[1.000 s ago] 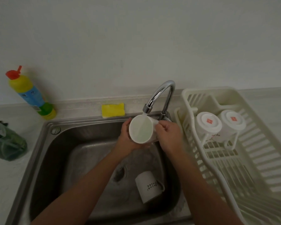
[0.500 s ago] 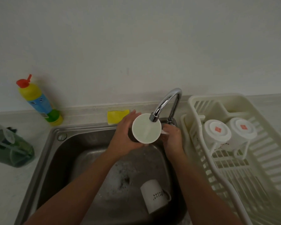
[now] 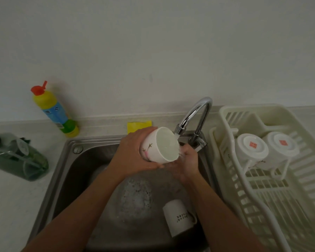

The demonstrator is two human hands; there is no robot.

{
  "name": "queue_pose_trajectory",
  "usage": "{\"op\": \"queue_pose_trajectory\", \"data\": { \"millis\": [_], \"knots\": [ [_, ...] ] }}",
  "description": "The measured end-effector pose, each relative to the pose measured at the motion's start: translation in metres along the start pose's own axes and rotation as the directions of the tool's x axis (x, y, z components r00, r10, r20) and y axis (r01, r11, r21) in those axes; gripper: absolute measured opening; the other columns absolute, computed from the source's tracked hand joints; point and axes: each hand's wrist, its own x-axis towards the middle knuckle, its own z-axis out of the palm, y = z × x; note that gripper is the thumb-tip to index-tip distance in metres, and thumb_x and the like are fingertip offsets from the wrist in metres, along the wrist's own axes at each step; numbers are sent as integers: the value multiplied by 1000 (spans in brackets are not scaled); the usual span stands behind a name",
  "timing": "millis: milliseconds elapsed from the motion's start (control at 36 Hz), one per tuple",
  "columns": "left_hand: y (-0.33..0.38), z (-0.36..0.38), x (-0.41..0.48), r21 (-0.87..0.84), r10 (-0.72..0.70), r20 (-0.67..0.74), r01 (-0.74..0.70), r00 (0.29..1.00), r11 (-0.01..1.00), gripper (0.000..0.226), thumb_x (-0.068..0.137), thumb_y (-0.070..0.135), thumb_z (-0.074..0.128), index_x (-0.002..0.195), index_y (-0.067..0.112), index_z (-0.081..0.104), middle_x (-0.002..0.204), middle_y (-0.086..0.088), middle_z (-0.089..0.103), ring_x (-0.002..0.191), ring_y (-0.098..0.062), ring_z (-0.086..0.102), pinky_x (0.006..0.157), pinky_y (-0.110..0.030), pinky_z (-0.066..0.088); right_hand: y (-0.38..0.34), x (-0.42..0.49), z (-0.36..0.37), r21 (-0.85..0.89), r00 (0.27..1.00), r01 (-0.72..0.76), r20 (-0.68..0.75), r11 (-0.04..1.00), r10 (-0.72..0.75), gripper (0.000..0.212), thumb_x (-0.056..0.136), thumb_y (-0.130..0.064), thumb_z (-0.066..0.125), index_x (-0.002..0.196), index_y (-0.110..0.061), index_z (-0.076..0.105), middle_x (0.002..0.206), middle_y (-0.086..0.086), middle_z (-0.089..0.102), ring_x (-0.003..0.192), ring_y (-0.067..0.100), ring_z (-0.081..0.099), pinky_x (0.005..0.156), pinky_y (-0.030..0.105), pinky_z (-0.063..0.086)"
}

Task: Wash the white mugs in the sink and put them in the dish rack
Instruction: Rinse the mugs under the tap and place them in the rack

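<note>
Since half a second ago the flowered mug (image 3: 160, 144) has swung from facing the camera squarely to showing its painted side, and the right hand (image 3: 188, 161) has dropped below its rim. The mug now lies nearly on its side above the sink (image 3: 65, 170). Its long axis runs left to right and its round mouth opens rightward, up at the curved chrome faucet (image 3: 198, 113), whose stream falls inside. The left hand (image 3: 133, 155) wraps its base end, fingers curled round the glazed wall. The right hand is wet and cupped under the rim; whether it grips anything I cannot tell. A matte lettered mug (image 3: 178, 217) lies tipped on the steel sink floor, beside suds. In the slatted plastic dish rack (image 3: 298, 179) the inner rack mug (image 3: 251, 150) and the outer rack mug (image 3: 280, 148) rest bottom-up, side by side.
</note>
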Motion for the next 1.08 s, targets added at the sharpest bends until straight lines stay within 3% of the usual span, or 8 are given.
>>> {"op": "queue_pose_trajectory", "data": {
  "millis": [111,194,333,556,806,889,972,1083],
  "knots": [
    [7,-5,-3,61,-105,15,104,994,993,98,48,75,79,132,31,55,122,17,64,108,-3,62,93,-41,52,9,-2,-2,20,1000,7,22,1000,-8,13,66,-21,50,61,-10,49,56,7,37,55,22,38,55,29,38],
    [16,-6,-5,31,-266,27,265,963,964,85,44,73,74,121,43,54,105,26,65,95,11,60,80,-22,51,13,-10,-3,75,993,18,116,997,-27,35,77,-20,43,44,-20,30,40,-3,21,37,10,19,42,20,17],
    [17,-1,-8,38,-442,124,441,889,897,83,42,81,69,116,45,52,99,25,63,88,7,59,76,-24,52,15,-15,-9,103,987,-95,136,990,81,41,78,-19,41,39,-21,27,36,-5,20,32,7,17,42,18,10],
    [14,21,-19,-62,-649,254,682,717,729,85,47,78,74,116,32,54,103,12,66,88,-8,67,77,-34,59,-5,-21,-19,-97,971,-237,-52,967,233,44,88,-18,40,45,-22,30,39,-6,23,33,9,17,39,15,15],
    [30,50,-34,-303,-614,423,743,666,597,46,80,40,76,120,25,58,105,2,73,91,-12,72,78,-33,61,-49,-41,-15,-480,960,-258,-226,839,166,46,88,-16,47,43,-22,38,43,-7,29,35,8,20,35,14,19],
    [32,56,-35,-340,-560,466,723,685,602,49,73,42,77,118,33,57,107,4,73,94,-8,71,76,-26,59,-58,-43,-11,-621,971,-187,-234,761,48,39,88,-17,49,50,-22,40,46,-4,32,36,9,22,37,17,20],
    [29,61,-34,-392,-515,460,686,723,613,54,78,26,80,127,29,56,114,4,71,104,-10,69,78,-23,57,-60,-42,-9,-742,962,-122,-251,659,-105,32,84,-24,53,54,-22,43,49,-3,36,42,12,29,45,26,23],
    [23,69,-27,-455,-450,424,614,786,644,64,75,-3,80,128,24,55,117,2,70,107,-8,67,82,-24,57,-62,-42,-7,-735,943,-47,-255,677,-212,32,84,-17,54,54,-17,43,34,-10,36,46,14,31,49,27,24]
  ]
}}
